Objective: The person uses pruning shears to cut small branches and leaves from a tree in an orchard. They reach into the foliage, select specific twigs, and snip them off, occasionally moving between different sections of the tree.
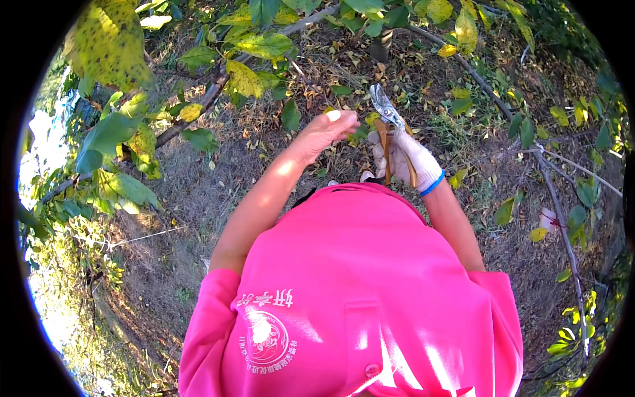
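Note:
Bypass pruning shears [388,111] with orange-brown handles are in my right hand [404,154], which wears a white knit glove with a blue cuff. Their metal blades point up and away from me, and the handles are spread apart. Just to the left is my bare left hand [327,130], its fingers loosely bent toward the shears without touching them. I see nothing held in it. Both hands are in front of my pink shirt [342,258], above the ground. Yellow-green leaves [367,119] show between the hands, partly hidden.
A leafy tree branch [213,92] crosses the upper left, with a large spotted yellow leaf [106,44] close to the view. Another branch [476,74] runs down the right side. A thin pale stick [580,161] lies across it. Dry grass and fallen leaves [228,154] cover the ground.

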Motion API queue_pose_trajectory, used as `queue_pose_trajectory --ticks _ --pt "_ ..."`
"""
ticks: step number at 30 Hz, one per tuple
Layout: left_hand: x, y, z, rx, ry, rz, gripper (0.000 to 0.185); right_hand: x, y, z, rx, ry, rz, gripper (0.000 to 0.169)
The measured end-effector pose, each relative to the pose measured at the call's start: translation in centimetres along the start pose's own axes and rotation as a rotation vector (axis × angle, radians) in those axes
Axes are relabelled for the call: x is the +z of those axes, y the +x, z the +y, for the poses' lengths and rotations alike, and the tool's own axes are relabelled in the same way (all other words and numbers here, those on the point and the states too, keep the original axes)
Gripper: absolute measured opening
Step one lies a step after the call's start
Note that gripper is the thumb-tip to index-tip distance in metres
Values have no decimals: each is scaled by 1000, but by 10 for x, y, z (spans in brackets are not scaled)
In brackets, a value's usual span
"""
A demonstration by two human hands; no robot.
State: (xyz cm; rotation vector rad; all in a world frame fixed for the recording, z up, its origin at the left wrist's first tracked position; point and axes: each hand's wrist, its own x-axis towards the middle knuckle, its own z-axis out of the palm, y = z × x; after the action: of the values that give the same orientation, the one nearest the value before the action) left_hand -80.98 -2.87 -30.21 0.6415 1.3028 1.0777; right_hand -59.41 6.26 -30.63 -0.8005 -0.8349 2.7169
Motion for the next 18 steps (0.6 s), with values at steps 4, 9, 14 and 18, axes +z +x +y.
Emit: queue_pose_trajectory --ticks 4,9,14,18 --pt "28 15 4 -44 -175 -269 51 5 4 5 98 82 -255 61" --pt "36 15 11 33 -482 -482 38 14 10 19 81 75 -362 65" --pt "30 15 0 123 -491 -447 33 16 6 21 68 130 -436 60" --pt "29 10 3 192 -364 -389 34 27 -5 6 139 133 -327 59"
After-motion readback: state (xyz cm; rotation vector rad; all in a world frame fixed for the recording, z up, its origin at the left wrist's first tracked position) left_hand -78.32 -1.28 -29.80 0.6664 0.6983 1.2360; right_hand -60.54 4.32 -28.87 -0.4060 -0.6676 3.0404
